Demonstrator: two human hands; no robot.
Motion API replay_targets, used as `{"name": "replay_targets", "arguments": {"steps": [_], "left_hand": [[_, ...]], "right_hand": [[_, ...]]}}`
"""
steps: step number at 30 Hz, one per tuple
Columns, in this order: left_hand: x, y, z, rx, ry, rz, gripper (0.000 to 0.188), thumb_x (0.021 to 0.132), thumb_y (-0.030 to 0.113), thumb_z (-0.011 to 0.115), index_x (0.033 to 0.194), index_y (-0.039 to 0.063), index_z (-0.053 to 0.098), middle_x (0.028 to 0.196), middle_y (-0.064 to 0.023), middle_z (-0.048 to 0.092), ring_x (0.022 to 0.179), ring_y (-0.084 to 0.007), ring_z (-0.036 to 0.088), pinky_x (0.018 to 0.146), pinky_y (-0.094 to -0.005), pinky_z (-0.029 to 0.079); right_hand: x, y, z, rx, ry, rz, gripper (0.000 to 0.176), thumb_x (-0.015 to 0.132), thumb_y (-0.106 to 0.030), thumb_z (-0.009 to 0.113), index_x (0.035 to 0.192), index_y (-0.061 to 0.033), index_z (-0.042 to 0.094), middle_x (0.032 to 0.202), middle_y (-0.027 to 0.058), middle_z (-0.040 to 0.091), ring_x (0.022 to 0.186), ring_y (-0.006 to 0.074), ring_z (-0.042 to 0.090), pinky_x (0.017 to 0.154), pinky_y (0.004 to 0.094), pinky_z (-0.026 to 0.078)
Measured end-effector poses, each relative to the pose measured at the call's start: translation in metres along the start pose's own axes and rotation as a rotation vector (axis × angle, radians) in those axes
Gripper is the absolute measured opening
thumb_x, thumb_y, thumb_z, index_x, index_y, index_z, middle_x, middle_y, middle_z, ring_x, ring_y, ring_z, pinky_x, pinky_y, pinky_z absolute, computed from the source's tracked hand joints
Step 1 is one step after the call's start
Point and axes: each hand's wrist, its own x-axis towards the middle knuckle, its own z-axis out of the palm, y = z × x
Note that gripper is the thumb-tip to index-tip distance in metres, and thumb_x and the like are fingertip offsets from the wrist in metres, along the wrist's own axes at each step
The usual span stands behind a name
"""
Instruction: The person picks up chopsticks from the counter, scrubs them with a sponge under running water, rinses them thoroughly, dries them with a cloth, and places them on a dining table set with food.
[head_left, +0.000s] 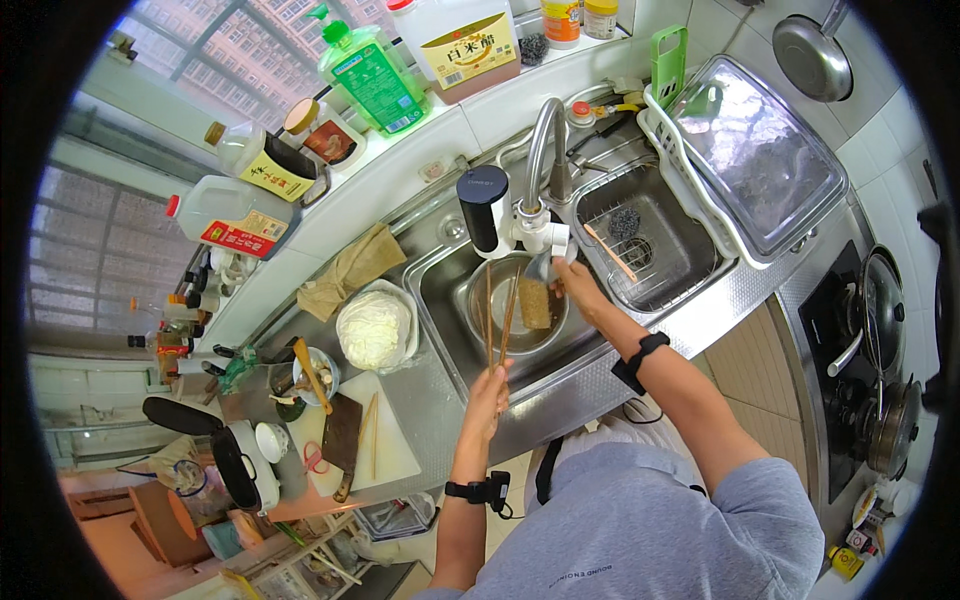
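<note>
My left hand (487, 397) is closed around the ends of a pair of brown chopsticks (504, 322), whose tips are spread apart over a metal bowl (480, 300) in the left sink basin. A brown rectangular block (535, 304) lies in that bowl; its material is unclear. My right hand (574, 281) is just below the white outlet of the faucet-mounted water filter (484, 214), at a greyish thing (540, 266) partly hidden by the outlet. Whether my right hand grips it or the outlet cannot be told.
Right basin (697, 277) holds a wire rack, scourer and peach-coloured stick. A lidded dish rack (757, 157) stands beyond it. Left of the sink are a cabbage (377, 330) in a bowl, and a cutting board (397, 450) with a cleaver (341, 435) and red-handled scissors (315, 457).
</note>
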Motion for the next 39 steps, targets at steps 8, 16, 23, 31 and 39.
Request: {"name": "replay_targets", "arguments": {"steps": [8, 16, 23, 31, 39], "left_hand": [[0.016, 0.004, 0.019, 0.007, 0.065, -0.023, 0.026, 0.087, 0.028, 0.049, 0.101, 0.005, 0.053, 0.064, 0.005, 0.036, 0.04, -0.0013, 0.027, 0.034, -0.0166, 0.02], [0.01, 0.001, 0.032, 0.08, 0.053, -0.052, 0.024, 0.088, 0.028, 0.047, 0.097, 0.007, 0.054, 0.058, 0.0068, 0.031, 0.04, -0.0021, 0.024, 0.035, -0.0176, 0.017], [0.011, -0.005, 0.019, 0.193, 0.15, 0.003, 0.025, 0.087, 0.029, 0.047, 0.096, 0.006, 0.055, 0.057, 0.0063, 0.033, 0.04, -0.0031, 0.026, 0.036, -0.0192, 0.019], [0.016, -0.021, 0.007, 0.299, 0.251, 0.004, 0.025, 0.087, 0.024, 0.047, 0.091, 0.003, 0.06, 0.075, 0.0, 0.055, 0.061, -0.0084, 0.045, 0.056, -0.0216, 0.036], [0.013, -0.026, 0.0, 0.359, 0.224, 0.177, 0.022, 0.088, 0.025, 0.047, 0.093, 0.006, 0.057, 0.061, 0.0038, 0.04, 0.052, -0.0058, 0.034, 0.049, -0.0213, 0.026]], "right_hand": [[-0.063, 0.02, 0.047, 0.163, -0.379, 0.271, 0.05, 0.085, -0.047, 0.044, 0.092, 0.0005, 0.055, 0.073, 0.0077, 0.057, 0.061, 0.0141, 0.054, 0.053, 0.026, 0.043], [-0.01, 0.016, 0.048, -0.076, 0.144, 0.111, 0.036, 0.086, -0.032, 0.046, 0.099, 0.0013, 0.052, 0.088, 0.0146, 0.054, 0.076, 0.0236, 0.053, 0.064, 0.0374, 0.044], [-0.043, 0.033, 0.069, -0.248, -0.06, 0.322, 0.044, 0.086, -0.035, 0.045, 0.104, 0.0054, 0.05, 0.091, 0.0188, 0.056, 0.074, 0.0282, 0.055, 0.069, 0.0383, 0.044], [-0.045, 0.042, 0.081, -0.478, -0.104, 0.134, 0.039, 0.088, -0.035, 0.041, 0.097, 0.0004, 0.054, 0.075, 0.0085, 0.057, 0.059, 0.0178, 0.051, 0.05, 0.0316, 0.041], [-0.008, 0.041, 0.074, -0.313, 0.075, 0.214, 0.038, 0.087, -0.036, 0.043, 0.084, 0.0001, 0.055, 0.056, 0.0082, 0.048, 0.05, 0.0166, 0.048, 0.047, 0.0324, 0.039]]}}
